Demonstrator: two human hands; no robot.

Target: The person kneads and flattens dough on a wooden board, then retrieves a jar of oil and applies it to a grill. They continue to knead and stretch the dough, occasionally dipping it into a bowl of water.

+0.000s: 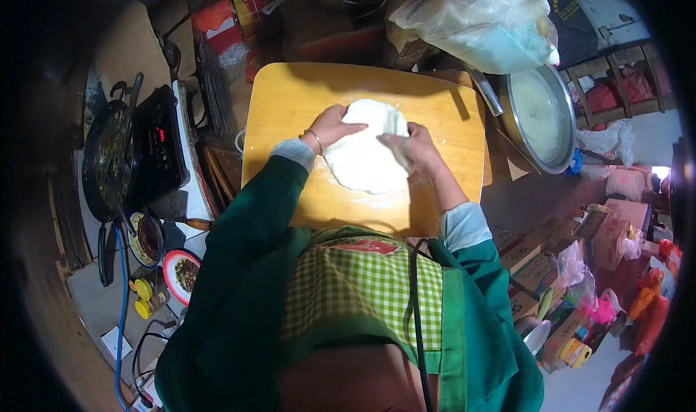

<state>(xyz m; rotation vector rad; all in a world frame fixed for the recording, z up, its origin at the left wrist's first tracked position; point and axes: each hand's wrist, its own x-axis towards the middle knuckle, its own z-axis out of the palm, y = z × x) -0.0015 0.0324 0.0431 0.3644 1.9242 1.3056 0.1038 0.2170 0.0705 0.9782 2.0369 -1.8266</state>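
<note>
A large flattened round of white dough [367,159] lies on the yellow wooden board [288,94] in front of me. My left hand [334,129] grips its upper left edge, thumb on top and fingers out of sight at the rim. At the opposite edge my right hand [414,145] holds the dough too, with the thumb over its surface. A fold or dent runs down the dough's upper right part beside that thumb. Traces of flour dust the board around the dough.
Right of the board stands a steel basin [544,121] with pale contents, a cleaver-like metal blade [486,91] near it. A plastic bag [478,23] overhangs the far right corner. On the left are a wok [106,162], an induction cooker [157,145] and a red-rimmed bowl of food [169,259].
</note>
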